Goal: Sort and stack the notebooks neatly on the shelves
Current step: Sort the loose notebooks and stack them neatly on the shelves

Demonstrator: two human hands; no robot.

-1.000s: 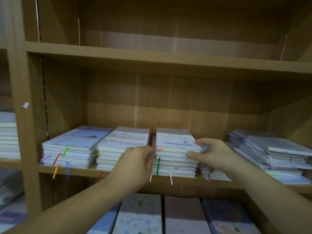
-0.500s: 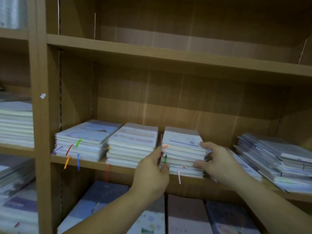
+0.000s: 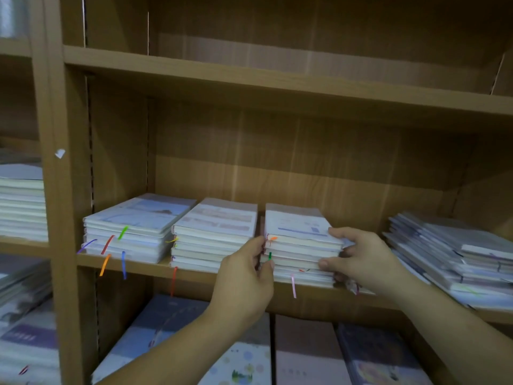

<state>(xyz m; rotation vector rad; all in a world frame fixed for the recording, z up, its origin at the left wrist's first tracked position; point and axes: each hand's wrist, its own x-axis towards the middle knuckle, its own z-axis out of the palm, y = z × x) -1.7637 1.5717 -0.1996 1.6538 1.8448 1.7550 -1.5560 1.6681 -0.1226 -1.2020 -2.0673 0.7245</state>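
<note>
The left hand (image 3: 244, 276) curls round the left side of the middle stack of notebooks (image 3: 301, 240) and the right hand (image 3: 363, 259) curls round its right side, so the stack sits between both hands, touching them, in the middle of the frame. Its long side points away from the hands, back into the shelf (image 3: 194, 277). A messy pile (image 3: 458, 259) at the right of the frame lies nearer the right hand.

Four flat notebook stacks (image 3: 301, 243) line the wooden shelf (image 3: 194, 273).
</note>
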